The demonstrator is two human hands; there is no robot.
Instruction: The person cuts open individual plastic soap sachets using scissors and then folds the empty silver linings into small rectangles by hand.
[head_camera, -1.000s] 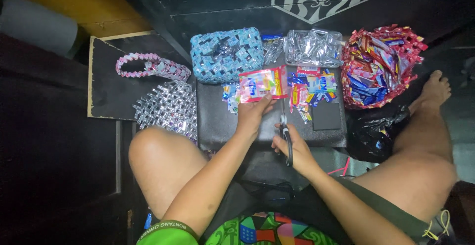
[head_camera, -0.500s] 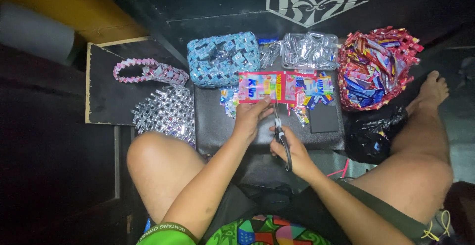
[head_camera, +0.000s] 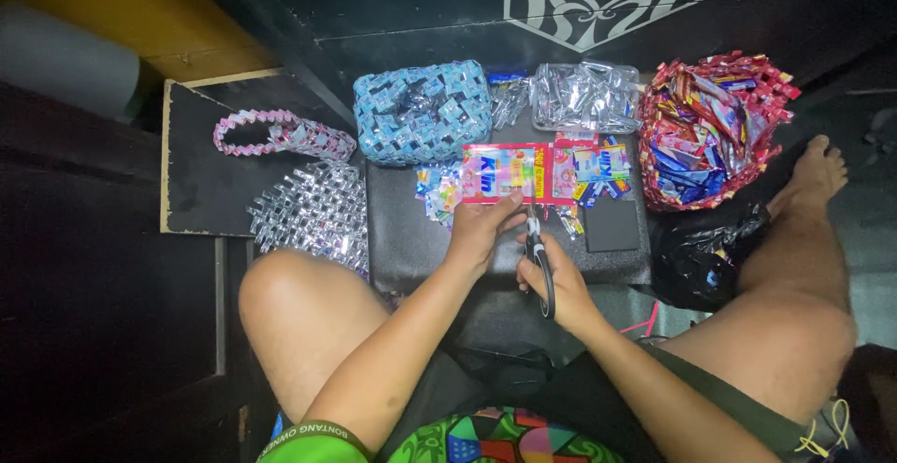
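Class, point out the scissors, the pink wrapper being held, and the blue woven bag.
scissors (head_camera: 540,271), head view, on the black handle.
pink wrapper (head_camera: 505,171), head view, on its flat middle.
blue woven bag (head_camera: 420,113), head view, on its woven side.

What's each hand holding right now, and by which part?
Left hand pinches the pink wrapper strip at its lower edge. Right hand grips the scissors by the black handles, blades pointing up at the strip.

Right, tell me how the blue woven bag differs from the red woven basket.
The blue woven bag is pale blue and silver; the red woven basket is mostly red with mixed colours. The bag looks closed and boxy, while the basket is open and full of loose wrappers. The bag sits left, the basket right. Both look woven from folded wrappers.
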